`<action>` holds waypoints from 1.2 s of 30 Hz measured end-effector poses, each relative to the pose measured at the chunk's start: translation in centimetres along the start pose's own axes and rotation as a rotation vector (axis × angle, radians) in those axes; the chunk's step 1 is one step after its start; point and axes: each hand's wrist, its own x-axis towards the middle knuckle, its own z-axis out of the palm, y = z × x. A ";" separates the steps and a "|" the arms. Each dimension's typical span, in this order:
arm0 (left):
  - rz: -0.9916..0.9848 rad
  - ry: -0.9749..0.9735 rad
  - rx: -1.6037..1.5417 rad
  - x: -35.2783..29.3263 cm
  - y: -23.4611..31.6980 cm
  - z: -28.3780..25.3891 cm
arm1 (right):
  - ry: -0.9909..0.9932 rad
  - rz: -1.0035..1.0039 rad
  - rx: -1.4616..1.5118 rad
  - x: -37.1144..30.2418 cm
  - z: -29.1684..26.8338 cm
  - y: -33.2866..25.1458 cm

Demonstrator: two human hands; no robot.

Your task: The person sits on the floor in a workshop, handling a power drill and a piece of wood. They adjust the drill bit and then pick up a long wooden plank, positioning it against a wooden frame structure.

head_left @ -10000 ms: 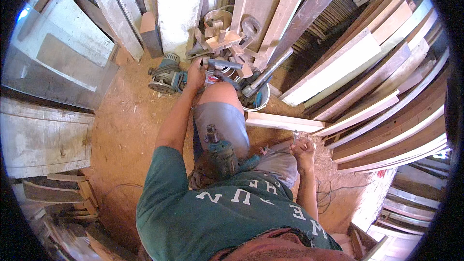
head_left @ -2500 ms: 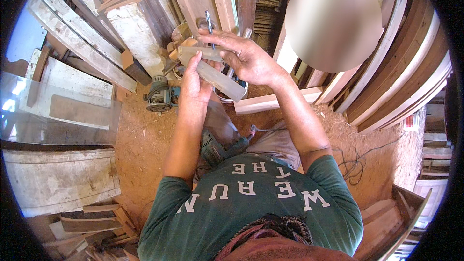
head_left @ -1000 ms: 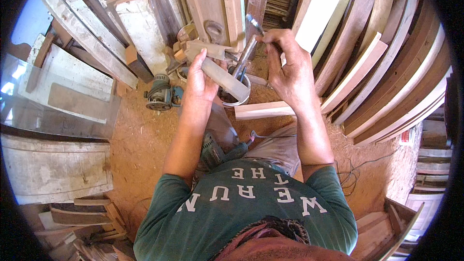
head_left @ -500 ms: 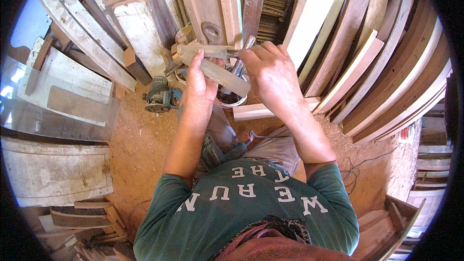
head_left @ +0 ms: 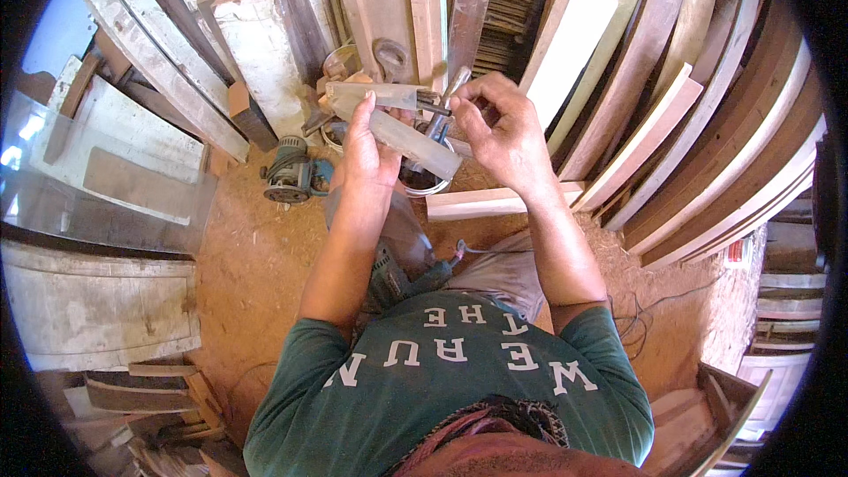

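Observation:
Held up in front of me is a long, translucent plastic case (head_left: pixel 413 145), its two halves spread apart. My left hand (head_left: pixel 373 148) is closed around its near end, thumb along the upper half. Thin dark metal rods (head_left: pixel 433 107), perhaps drill bits, stick out of the far end of that half. My right hand (head_left: pixel 508 131) is just right of the rod ends, fingers curled and thumb close to the tips. What it pinches, if anything, is too small to make out. Below the case, a white-rimmed bucket (head_left: pixel 433 189) with tools is partly hidden.
A blue-grey router (head_left: pixel 295 173) sits on the sawdust-covered floor to the left. A green power tool (head_left: pixel 402 276) lies by my lap. Upright boards (head_left: pixel 609 71) lean ahead and to the right. A clear sheet (head_left: pixel 106 185) stands at left. A pale plank (head_left: pixel 481 203) lies beyond my knees.
My right hand has drawn back slightly to the right and its fingers have loosened, so the rod ends now show. The left hand and the case have barely moved.

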 end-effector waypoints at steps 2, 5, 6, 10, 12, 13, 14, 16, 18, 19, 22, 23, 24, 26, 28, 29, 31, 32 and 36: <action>0.024 -0.032 0.004 -0.3 -0.2 0.3 | -0.045 0.139 0.001 0.0 0.7 0.1; 0.073 -0.042 0.033 -0.5 -0.4 0.5 | -0.026 0.204 0.015 0.0 1.8 0.5; 0.091 -0.039 0.046 -0.5 -0.5 0.5 | -0.015 0.220 0.018 0.1 2.1 0.7; 0.121 -0.046 0.050 -0.4 -1.1 0.2 | 0.014 0.303 0.052 0.4 2.9 1.0; 0.111 -0.042 0.015 -0.3 -1.2 0.0 | 0.049 0.254 0.029 0.3 3.4 1.5; 0.077 -0.035 0.007 -0.1 -1.3 -0.3 | 0.086 0.213 0.013 0.3 3.5 1.4; 0.043 -0.028 -0.002 0.2 -1.3 -0.7 | 0.123 0.172 -0.004 0.3 3.5 1.3; -0.006 -0.009 -0.020 0.5 -1.2 -1.1 | 0.140 0.106 -0.031 0.4 3.5 1.0; -0.040 0.008 -0.039 0.6 -1.2 -1.3 | 0.104 0.057 -0.056 0.7 3.1 0.4; -0.058 -0.003 -0.053 0.8 -1.2 -1.5 | 0.100 0.026 -0.053 0.9 3.0 0.2; -0.102 -0.011 -0.088 1.2 -1.4 -2.2 | 0.103 -0.032 -0.005 1.3 2.9 0.1; -0.107 0.001 -0.094 1.3 -1.5 -2.3 | 0.115 -0.027 0.037 1.4 2.7 0.0; -0.111 0.013 -0.100 1.3 -1.4 -2.3 | 0.128 -0.023 0.080 1.5 2.5 -0.2; -0.115 0.050 -0.158 2.0 -1.6 -2.9 | 0.163 0.023 0.166 1.5 1.5 -0.6; -0.137 0.089 -0.196 2.5 -1.5 -3.0 | 0.233 0.093 0.303 1.5 0.4 -0.8; -0.153 0.112 -0.206 2.6 -1.4 -3.2 | 0.298 0.125 0.496 1.6 0.2 -0.8; -0.223 0.132 -0.227 2.8 -1.7 -3.3 | 0.318 0.235 0.569 1.4 0.0 0.7; -0.268 0.131 -0.241 2.9 -1.9 -3.6 | 0.301 0.294 0.667 1.0 0.5 1.8; -0.352 0.098 -0.247 2.7 -3.6 -4.0 | 0.311 0.444 0.805 -0.1 2.1 4.3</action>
